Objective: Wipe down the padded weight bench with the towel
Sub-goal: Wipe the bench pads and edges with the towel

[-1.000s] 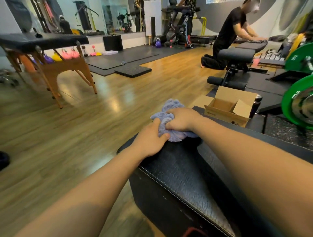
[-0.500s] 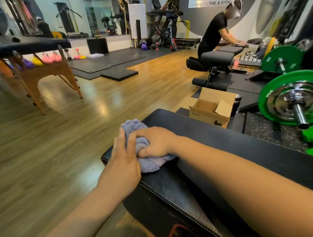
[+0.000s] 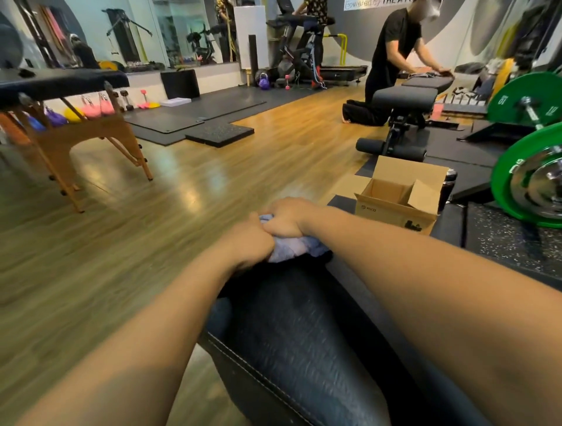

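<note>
The towel (image 3: 299, 250), bluish and bunched, lies on the far end of the black bench (image 3: 304, 349); the right hand (image 3: 287, 219) curls over its top; the left hand (image 3: 251, 243) clutches its near side, touching the right; just beyond, an open box (image 3: 392, 209) bears small print too blurred to read; the wall sign (image 3: 374, 3) shows "owered by THE A".

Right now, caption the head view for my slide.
Left hand and right hand grip a bunched blue towel on the bench, an open box beyond.
</note>
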`<move>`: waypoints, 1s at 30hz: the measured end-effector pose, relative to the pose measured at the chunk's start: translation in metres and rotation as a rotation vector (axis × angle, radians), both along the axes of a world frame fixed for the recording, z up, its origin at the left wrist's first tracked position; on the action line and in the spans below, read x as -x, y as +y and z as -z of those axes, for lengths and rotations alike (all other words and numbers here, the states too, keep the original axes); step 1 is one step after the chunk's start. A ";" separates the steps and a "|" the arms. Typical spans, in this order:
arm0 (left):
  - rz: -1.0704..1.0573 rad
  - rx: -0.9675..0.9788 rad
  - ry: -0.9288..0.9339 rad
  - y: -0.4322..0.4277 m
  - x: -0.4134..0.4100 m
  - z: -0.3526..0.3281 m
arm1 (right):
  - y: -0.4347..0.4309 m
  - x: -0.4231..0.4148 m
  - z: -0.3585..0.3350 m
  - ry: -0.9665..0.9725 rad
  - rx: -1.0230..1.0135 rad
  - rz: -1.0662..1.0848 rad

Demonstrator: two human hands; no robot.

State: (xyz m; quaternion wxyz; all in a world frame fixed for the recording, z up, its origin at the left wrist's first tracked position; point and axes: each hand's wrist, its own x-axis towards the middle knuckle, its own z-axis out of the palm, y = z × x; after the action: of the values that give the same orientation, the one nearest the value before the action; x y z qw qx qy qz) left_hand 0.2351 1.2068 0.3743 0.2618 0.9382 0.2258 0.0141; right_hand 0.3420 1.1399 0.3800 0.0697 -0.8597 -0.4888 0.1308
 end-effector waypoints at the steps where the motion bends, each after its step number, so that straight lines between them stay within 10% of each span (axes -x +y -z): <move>1: 0.004 0.053 -0.019 0.008 -0.005 0.000 | 0.008 -0.004 0.002 -0.011 0.001 0.028; 10: 0.100 0.325 -0.174 0.029 0.015 0.014 | 0.023 -0.002 0.006 -0.156 0.031 0.077; 20: -0.095 -0.218 0.044 0.006 0.162 0.009 | 0.017 0.126 0.005 -0.063 -0.110 -0.275; 30: 0.057 -0.219 -0.014 0.020 -0.013 0.019 | 0.009 -0.006 -0.009 -0.127 0.158 0.046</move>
State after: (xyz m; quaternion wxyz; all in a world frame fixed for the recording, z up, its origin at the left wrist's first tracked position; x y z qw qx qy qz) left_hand 0.2483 1.2272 0.3558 0.1596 0.9672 0.1941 0.0377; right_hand 0.3485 1.1489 0.3894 -0.0264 -0.8800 -0.4607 0.1124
